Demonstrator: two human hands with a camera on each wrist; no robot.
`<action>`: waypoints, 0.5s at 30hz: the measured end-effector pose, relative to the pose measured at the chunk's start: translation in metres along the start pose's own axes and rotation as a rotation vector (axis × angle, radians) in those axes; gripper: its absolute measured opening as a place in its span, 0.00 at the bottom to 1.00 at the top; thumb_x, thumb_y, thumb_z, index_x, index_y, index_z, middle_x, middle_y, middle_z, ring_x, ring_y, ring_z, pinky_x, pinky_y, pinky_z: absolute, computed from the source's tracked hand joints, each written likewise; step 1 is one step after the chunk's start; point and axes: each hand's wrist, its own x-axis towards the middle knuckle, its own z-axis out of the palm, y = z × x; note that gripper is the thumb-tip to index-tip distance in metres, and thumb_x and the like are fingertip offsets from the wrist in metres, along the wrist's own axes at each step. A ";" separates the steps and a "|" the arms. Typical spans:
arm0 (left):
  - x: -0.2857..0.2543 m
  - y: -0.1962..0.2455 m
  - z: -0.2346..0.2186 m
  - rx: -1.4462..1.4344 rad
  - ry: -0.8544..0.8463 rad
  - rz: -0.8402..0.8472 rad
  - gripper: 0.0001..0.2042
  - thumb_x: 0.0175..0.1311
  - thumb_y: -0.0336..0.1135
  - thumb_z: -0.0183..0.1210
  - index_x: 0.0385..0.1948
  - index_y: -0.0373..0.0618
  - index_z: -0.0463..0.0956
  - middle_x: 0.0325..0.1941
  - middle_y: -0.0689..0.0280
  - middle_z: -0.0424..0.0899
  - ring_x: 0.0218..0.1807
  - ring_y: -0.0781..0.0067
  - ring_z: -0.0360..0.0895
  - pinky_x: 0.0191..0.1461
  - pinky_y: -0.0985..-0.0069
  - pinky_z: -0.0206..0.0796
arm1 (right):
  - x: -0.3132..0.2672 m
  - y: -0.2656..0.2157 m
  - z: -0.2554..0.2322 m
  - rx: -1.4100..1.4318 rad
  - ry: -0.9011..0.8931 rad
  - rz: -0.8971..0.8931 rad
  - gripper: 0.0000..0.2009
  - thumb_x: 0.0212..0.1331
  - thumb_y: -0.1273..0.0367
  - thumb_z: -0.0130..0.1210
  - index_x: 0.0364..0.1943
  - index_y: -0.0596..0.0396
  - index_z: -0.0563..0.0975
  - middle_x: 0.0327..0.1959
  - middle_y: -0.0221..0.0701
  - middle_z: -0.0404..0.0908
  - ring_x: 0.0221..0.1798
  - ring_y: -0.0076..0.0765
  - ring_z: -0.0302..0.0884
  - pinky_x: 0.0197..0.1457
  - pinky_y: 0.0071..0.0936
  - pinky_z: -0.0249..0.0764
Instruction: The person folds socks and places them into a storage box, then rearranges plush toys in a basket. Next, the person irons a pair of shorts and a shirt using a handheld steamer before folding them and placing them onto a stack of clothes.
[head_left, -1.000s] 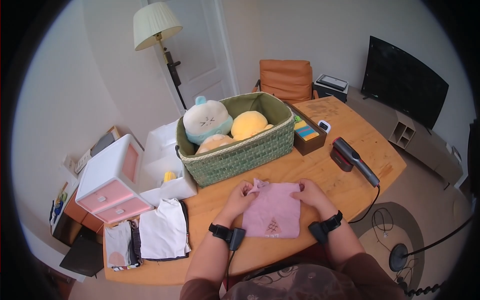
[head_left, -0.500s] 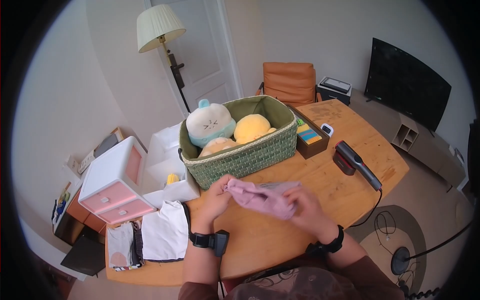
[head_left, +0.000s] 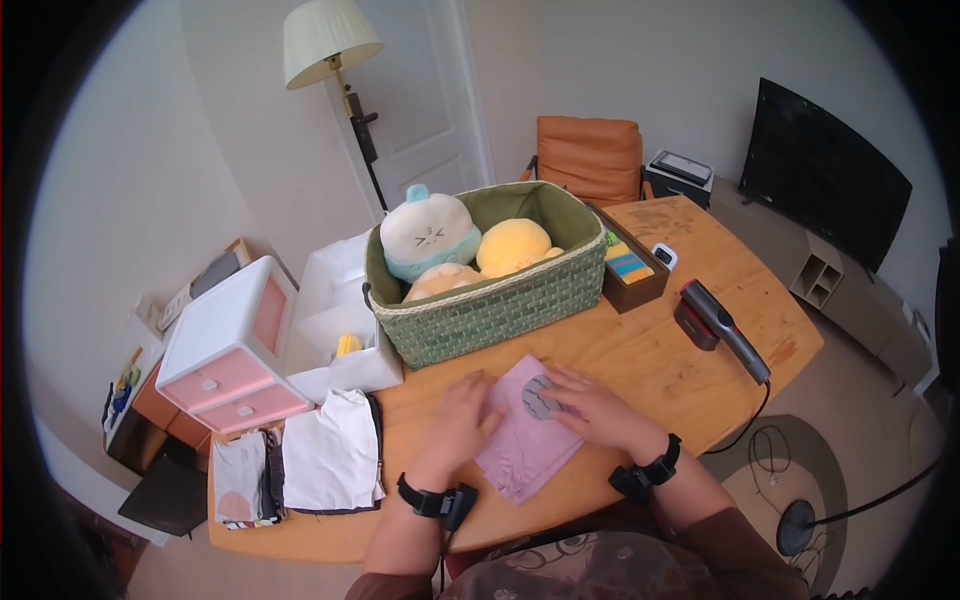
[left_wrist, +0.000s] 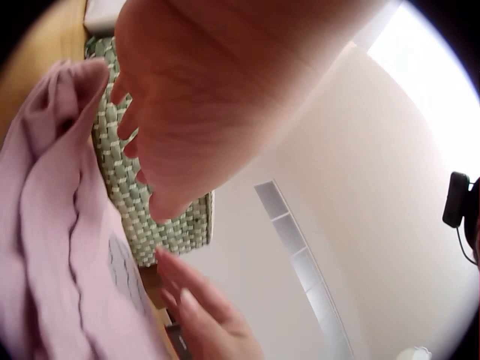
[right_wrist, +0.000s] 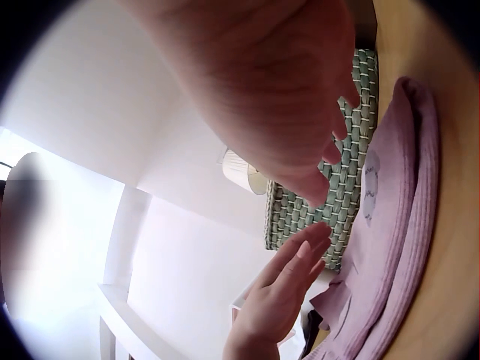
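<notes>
A folded pink knit garment with a grey round print lies on the wooden table in front of the person. My left hand is at its left edge, fingers loosely extended. Across from it, my right hand has its fingers spread over the edge beside the print. Both wrist views show the two palms facing down or inward, just above the cloth, with nothing gripped. In the right wrist view the garment shows thick, ribbed folded layers.
Behind the garment stands a green woven basket of plush toys. Folded white clothes and a pink-and-white drawer unit are at left. A corded handheld steamer-like appliance and a brown box sit at right.
The pink garment was lifted, bunched and turned between both hands, then laid down. It now lies at a slant with the grey print up, and both hands have released their pinch.
</notes>
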 end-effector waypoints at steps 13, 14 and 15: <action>-0.020 0.016 0.064 0.309 -0.174 0.077 0.49 0.59 0.70 0.51 0.71 0.36 0.53 0.76 0.43 0.50 0.79 0.46 0.42 0.76 0.39 0.29 | 0.031 0.009 0.036 -0.252 -0.160 -0.060 0.38 0.64 0.42 0.48 0.71 0.50 0.61 0.75 0.49 0.55 0.78 0.56 0.45 0.78 0.51 0.40; -0.020 0.016 0.065 0.305 -0.176 0.076 0.49 0.59 0.70 0.51 0.71 0.36 0.53 0.76 0.43 0.50 0.80 0.47 0.42 0.76 0.39 0.28 | 0.030 0.009 0.036 -0.254 -0.161 -0.061 0.38 0.64 0.42 0.48 0.71 0.50 0.61 0.75 0.49 0.55 0.78 0.56 0.45 0.78 0.51 0.40; -0.020 0.015 0.066 0.304 -0.175 0.075 0.49 0.59 0.70 0.51 0.71 0.36 0.53 0.76 0.43 0.50 0.80 0.47 0.42 0.76 0.39 0.28 | 0.029 0.009 0.037 -0.262 -0.163 -0.036 0.38 0.64 0.42 0.48 0.72 0.50 0.61 0.75 0.48 0.54 0.78 0.55 0.45 0.78 0.52 0.40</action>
